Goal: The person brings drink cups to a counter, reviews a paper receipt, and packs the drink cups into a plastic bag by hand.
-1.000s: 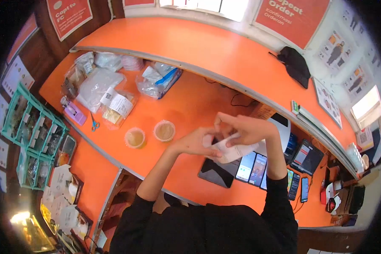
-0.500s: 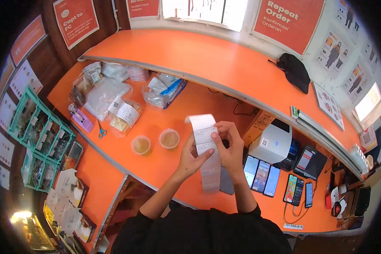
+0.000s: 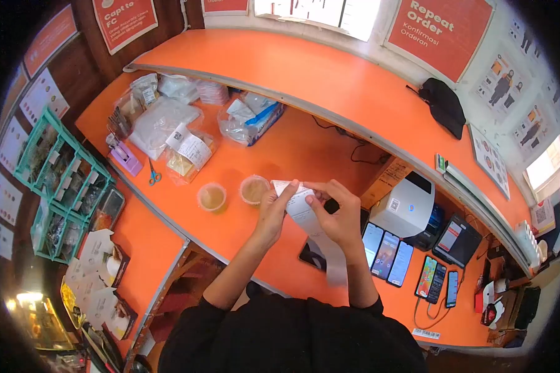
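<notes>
A long white printed paper strip [image 3: 308,217] hangs between my hands, its lower end trailing down beside my right forearm. My left hand [image 3: 272,214] pinches its upper left part, where the top is folded over. On the strip's right edge, my right hand [image 3: 339,214] grips with thumb and fingers. Just left of my left hand stand two round lidded cups, one [image 3: 254,189] close to it and the other [image 3: 212,198] farther left. A dark tablet [image 3: 312,253] lies partly hidden beneath the strip.
Several phones [image 3: 384,255] lie on the orange counter at the right, near a white printer [image 3: 404,205]. A packed bag with a label [image 3: 190,152], scissors [image 3: 154,174] and a purple holder [image 3: 126,159] are at the left. Teal racks [image 3: 62,174] stand far left.
The paper came into view stretched out between my hands, then its top was folded over. My hands moved closer together at its upper end. The camera view has shifted slightly.
</notes>
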Demonstrator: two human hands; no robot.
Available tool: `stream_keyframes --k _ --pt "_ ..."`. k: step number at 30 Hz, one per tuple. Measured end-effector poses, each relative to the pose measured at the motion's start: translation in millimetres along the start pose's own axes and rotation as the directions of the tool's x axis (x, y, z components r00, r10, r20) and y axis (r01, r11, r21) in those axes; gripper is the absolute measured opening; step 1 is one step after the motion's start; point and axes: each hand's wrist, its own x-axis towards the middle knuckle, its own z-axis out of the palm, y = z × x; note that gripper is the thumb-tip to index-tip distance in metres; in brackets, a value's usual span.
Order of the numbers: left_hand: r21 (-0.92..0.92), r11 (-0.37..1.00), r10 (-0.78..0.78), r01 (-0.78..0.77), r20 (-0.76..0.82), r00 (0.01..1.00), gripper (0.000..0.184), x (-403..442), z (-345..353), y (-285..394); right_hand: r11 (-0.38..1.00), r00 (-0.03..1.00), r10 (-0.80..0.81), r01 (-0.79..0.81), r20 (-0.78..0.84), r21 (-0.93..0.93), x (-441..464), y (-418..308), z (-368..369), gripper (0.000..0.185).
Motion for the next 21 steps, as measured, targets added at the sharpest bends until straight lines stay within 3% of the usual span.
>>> stream_keyframes --k 7,10,12,13,14,16,17,18,19,21 --pt "0.006 0.999 -0.052 0.053 -0.048 0.997 0.03 -7.0 2.9 0.2 0.957 0.969 -0.218 0.188 -0.115 -0.222 -16.2 10.0 11.9 0.019" --pt "0.008 0.999 -0.042 0.043 -0.044 0.998 0.032 -4.7 3.8 7.6 0.964 0.961 -0.23 0.204 -0.156 -0.168 -25.3 -2.1 6.5 0.018" --pt "0.005 1.0 -0.024 0.024 -0.048 0.999 0.033 -2.1 -0.8 9.1 0.984 0.985 -0.149 0.139 0.085 0.11 -37.1 -9.4 -11.8 0.013" --pt "0.053 0.998 0.047 -0.044 -0.049 0.998 0.033 -0.6 -7.0 4.1 0.918 0.972 -0.221 0.182 0.075 0.352 -38.8 4.6 -12.2 0.027" --pt "0.101 0.989 0.113 -0.108 -0.043 0.993 0.033 -1.1 -10.7 0.7 0.918 0.972 -0.221 0.181 0.075 0.353 -38.6 8.7 -11.1 0.027" --pt "0.131 0.987 0.092 -0.089 -0.024 0.995 0.03 -8.0 -10.1 -2.9 0.978 0.992 -0.079 0.097 -0.098 0.185 -27.7 3.1 -8.9 0.052" --pt "0.158 0.981 0.109 -0.11 0.013 0.994 0.031 -10.0 -9.3 -7.7 0.99 0.991 -0.119 0.123 -0.057 0.068 -24.1 22.8 -2.7 0.083" --pt "0.183 0.974 0.128 -0.135 0.05 0.99 0.032 -11.5 -7.8 -10.8 0.99 0.991 -0.119 0.123 -0.065 0.064 -24.7 25.6 4.2 0.083" --pt "0.184 0.973 0.129 -0.137 0.056 0.99 0.032 -13.0 -5.9 -11.9 0.961 0.995 0.039 -0.012 -0.095 0.277 -24.1 24.5 15.3 0.083" --pt "0.155 0.975 0.152 -0.161 0.065 0.986 0.031 -14.8 -4.7 -11.5 0.866 0.978 0.192 -0.13 -0.081 0.483 -21.9 29.1 23.0 0.085"
